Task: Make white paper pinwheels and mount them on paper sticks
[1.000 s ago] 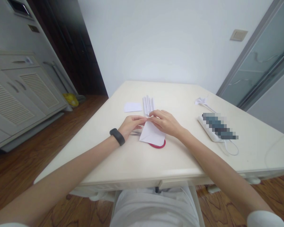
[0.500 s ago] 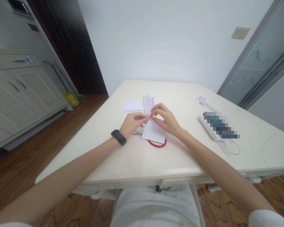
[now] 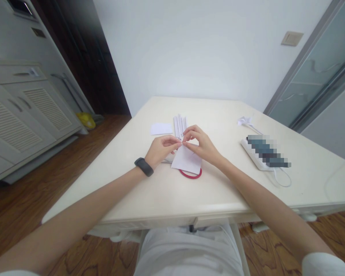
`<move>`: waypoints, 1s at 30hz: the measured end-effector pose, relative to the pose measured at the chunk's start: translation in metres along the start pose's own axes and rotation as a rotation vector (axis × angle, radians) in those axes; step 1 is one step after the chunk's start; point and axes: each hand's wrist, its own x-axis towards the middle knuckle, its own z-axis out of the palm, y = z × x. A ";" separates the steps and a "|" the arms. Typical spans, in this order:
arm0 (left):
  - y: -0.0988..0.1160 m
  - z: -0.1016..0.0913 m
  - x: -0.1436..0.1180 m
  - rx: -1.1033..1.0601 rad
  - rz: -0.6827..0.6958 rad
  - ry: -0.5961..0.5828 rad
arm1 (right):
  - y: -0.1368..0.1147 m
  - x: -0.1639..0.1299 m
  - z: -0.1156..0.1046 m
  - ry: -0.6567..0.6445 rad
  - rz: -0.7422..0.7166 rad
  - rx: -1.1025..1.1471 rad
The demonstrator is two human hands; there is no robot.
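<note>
A white sheet of paper (image 3: 186, 159) slants down toward me, its far end pinched between the fingertips of both hands. My left hand (image 3: 163, 148), with a dark band on the wrist, is closed on the paper's far left corner. Thumb and fingers of my right hand (image 3: 199, 143) grip the same end, close to the left fingertips. Beneath the paper, the red handle (image 3: 191, 176) of some tool sticks out toward me; the rest of it is covered. Several thin white paper rolls (image 3: 180, 124) lie side by side just beyond my fingers.
Left of the rolls lies a stack of white paper (image 3: 161, 128). On the right, a white device (image 3: 254, 157) with a blurred-out top has a cable (image 3: 282, 180) beside it. A folded white paper piece on a stick (image 3: 245, 121) lies farther back. The table (image 3: 126, 184) meets a white wall.
Both hands keep their pinch on the paper's far end, with only slight finger movement. The whole view has shifted a little; nothing else has moved.
</note>
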 end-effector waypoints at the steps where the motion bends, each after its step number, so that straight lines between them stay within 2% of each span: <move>1: 0.000 0.000 0.000 0.001 0.000 0.000 | 0.000 0.000 0.000 -0.002 0.006 0.003; 10: -0.001 0.000 0.000 0.018 0.023 -0.010 | 0.001 0.000 0.001 -0.018 0.021 0.011; 17: -0.003 0.000 -0.002 0.098 0.089 0.012 | -0.002 0.000 0.002 -0.011 0.018 0.024; 30: -0.003 0.000 -0.002 0.115 0.109 0.019 | -0.001 0.000 0.002 -0.005 0.044 0.044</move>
